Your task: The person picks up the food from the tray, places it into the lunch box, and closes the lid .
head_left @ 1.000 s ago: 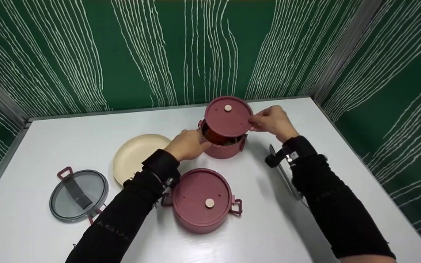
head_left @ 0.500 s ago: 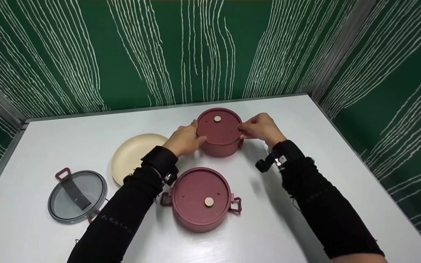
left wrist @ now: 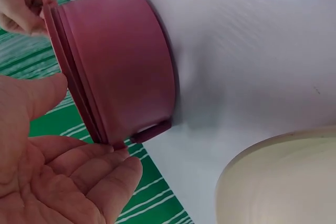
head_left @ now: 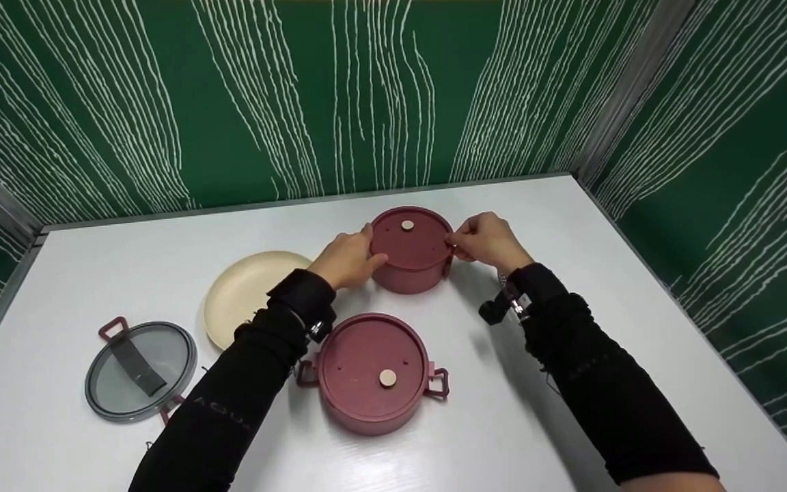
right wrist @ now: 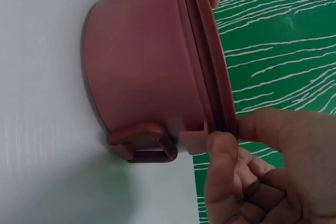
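Note:
A dark red pot (head_left: 410, 280) stands toward the back of the white table, its matching lid (head_left: 400, 251) with a cream knob (head_left: 407, 225) lying over the mouth. My right hand (head_left: 492, 242) pinches the lid's right edge between thumb and forefinger. In the right wrist view a thin dark gap runs between lid and pot rim, above a loop-shaped side handle (right wrist: 152, 140). My left hand (head_left: 346, 263) is at the opposite side. Its thumb (left wrist: 50, 93) touches the lid's edge, and its outstretched fingers (left wrist: 113, 182) meet the rim near the other handle. The pot's inside is hidden.
Nearer me stands a wider red pot (head_left: 373, 348) with its lid on, below my left wrist. A cream round dish (head_left: 243, 301) lies left of it, partly behind my left arm. Farther left is a glass-topped lid (head_left: 161, 348) with red handles. Green walls border the table.
The lid has come down from a tilted position over the half-uncovered pot to lie across its mouth. My right hand moved left and lower with it; my left hand stayed at the pot's side.

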A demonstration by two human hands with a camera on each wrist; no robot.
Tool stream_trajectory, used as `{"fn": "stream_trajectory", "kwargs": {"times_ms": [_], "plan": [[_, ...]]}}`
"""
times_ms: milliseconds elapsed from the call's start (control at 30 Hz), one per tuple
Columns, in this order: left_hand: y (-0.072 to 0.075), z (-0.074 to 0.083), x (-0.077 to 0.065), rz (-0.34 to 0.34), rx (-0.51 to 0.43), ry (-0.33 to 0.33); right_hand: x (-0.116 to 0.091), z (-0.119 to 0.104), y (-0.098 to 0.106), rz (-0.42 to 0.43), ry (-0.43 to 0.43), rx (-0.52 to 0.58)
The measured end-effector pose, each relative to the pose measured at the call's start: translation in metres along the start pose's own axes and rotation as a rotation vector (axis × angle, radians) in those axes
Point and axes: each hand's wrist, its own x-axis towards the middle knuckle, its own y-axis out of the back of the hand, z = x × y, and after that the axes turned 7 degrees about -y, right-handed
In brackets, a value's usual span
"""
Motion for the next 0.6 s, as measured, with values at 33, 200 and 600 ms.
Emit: {"fn": "stream_trajectory", "kwargs": {"times_ms": [33, 200, 600], "plan": [[0.000, 0.000, 0.000, 0.000, 0.001, 0.002, 0.000, 0.000, 0.000, -0.002, 0.011, -0.008], [0.000, 0.001, 0.001, 0.003, -0.013, 0.013, -0.001, 0.002, 0.000, 0.009, 0.049, -0.072], [0.012, -0.001, 0.010, -0.036, 0.004, 0.008, 0.006, -0.003, -0.007, 0.065, 0.245, -0.188]]}}
